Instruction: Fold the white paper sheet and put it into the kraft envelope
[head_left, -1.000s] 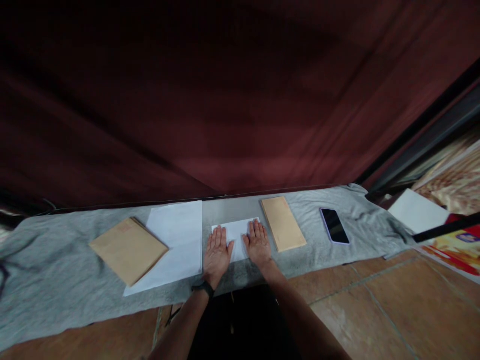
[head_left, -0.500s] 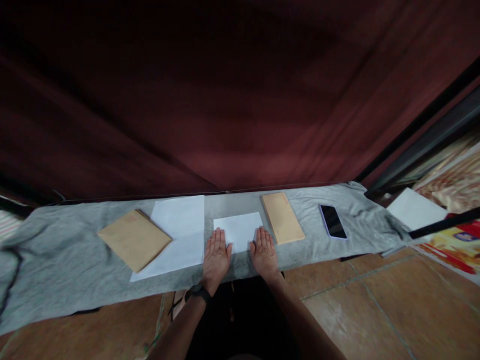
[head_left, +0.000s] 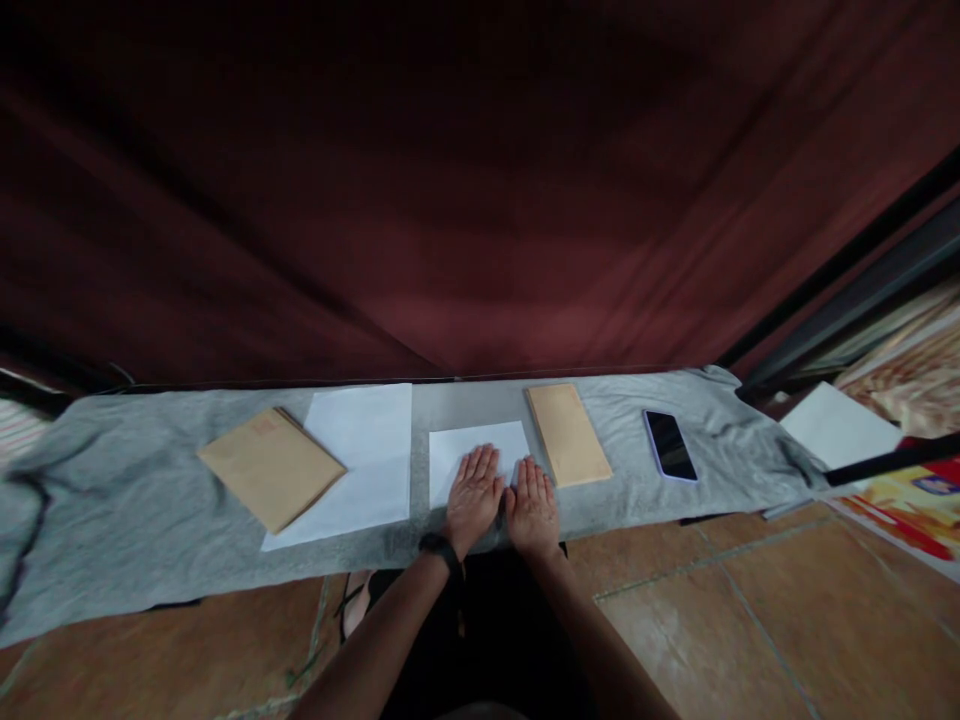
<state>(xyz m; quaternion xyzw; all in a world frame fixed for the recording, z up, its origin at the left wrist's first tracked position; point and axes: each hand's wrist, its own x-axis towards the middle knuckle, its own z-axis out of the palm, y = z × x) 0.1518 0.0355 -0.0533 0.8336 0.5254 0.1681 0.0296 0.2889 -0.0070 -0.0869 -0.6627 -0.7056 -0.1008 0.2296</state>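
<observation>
Midway along a grey cloth (head_left: 135, 510), a small white rectangular paper (head_left: 450, 452) lies flat

Straight-fingered and gripping nothing, the person's bare left hand (head_left: 475, 492), a black band (head_left: 445, 552) at its wrist, rests palm-down on the paper, the bare right hand (head_left: 533, 507) likewise at the paper's right edge; leftward, a stack of tan paper envelopes (head_left: 270, 470) overlaps a large white sheet (head_left: 375, 450); rightward lie another tan stack (head_left: 570, 435) and a dark-screened phone in a lilac case (head_left: 670, 446)

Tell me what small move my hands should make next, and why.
Perhaps slide your left hand toward the left edge of the small white sheet: that hand lies over its middle, your right hand is at its right edge, and its left side is uncovered.
</observation>
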